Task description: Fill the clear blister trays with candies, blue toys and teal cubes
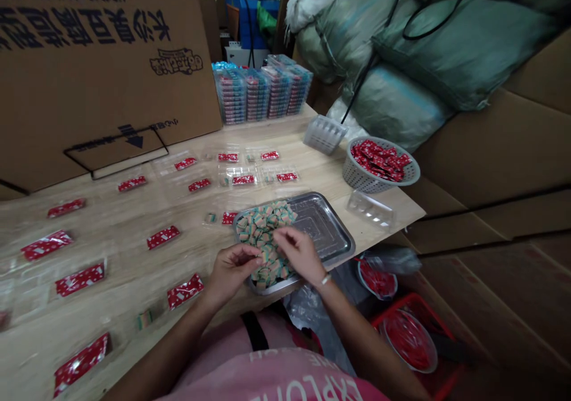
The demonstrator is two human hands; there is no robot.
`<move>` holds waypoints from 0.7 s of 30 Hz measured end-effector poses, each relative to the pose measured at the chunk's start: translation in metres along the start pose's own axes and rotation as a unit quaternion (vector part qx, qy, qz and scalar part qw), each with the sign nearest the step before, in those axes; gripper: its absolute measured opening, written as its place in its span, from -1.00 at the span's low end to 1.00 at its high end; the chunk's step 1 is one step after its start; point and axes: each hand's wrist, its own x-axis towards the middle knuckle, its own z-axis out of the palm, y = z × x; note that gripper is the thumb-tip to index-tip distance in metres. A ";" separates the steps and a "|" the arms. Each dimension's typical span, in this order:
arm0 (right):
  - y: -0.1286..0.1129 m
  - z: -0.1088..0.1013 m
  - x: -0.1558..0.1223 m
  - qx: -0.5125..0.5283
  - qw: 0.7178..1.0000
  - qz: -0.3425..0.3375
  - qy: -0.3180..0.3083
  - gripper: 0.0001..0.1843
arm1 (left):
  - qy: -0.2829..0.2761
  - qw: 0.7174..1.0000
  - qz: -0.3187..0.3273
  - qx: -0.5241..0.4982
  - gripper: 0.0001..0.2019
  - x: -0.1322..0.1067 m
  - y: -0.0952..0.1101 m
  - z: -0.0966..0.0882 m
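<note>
A metal tray point(319, 219) lies at the table's front edge, its left half heaped with small striped candy-like pieces point(263, 225) in green and peach. Over the near part of the heap, my left hand point(235, 267) has thumb and forefinger pinched together. My right hand point(301, 252) is just to its right, its fingertips closed above the pieces. Whatever either pinch holds is too small to make out. Left of the tray, clear plastic trays carry red patterned packets point(163, 237), a few also a striped piece point(144, 319).
A grey basket point(381, 181) of red packets stands at the table's right corner. Empty clear trays point(325, 134) lie near it. Stacks of filled packs point(256, 97) stand at the back, beside a large cardboard box point(107, 68). Bulging sacks point(446, 50) and a red crate point(446, 329) are on the right.
</note>
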 end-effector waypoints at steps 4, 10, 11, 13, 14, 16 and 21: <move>0.020 -0.021 0.038 -0.257 0.960 -0.041 0.102 -0.90 | 0.000 0.999 -0.023 -0.023 -0.69 0.001 -0.001 0.001; 0.026 -0.035 0.044 -0.225 0.967 -0.096 0.066 -0.94 | 0.017 0.999 -0.047 -0.015 -0.68 0.002 -0.002 -0.003; 0.023 -0.038 0.042 -0.220 0.969 -0.093 0.056 -0.94 | 0.019 0.998 -0.050 -0.018 -0.68 0.002 -0.003 -0.004; 0.015 -0.044 0.038 -0.244 0.965 -0.093 0.037 -0.95 | 0.022 0.998 -0.056 -0.021 -0.67 0.002 -0.003 -0.004; 0.009 -0.047 0.037 -0.266 0.959 -0.097 0.028 -0.95 | 0.022 0.998 -0.057 -0.021 -0.68 0.002 -0.003 -0.004; -0.003 -0.050 0.035 -0.284 0.954 -0.096 0.001 -0.92 | 0.020 0.998 -0.055 -0.016 -0.69 0.002 -0.002 -0.003; -0.029 -0.032 0.024 -0.043 0.974 -0.074 -0.208 -0.92 | 0.032 0.999 -0.019 -0.020 -0.74 0.003 0.002 0.002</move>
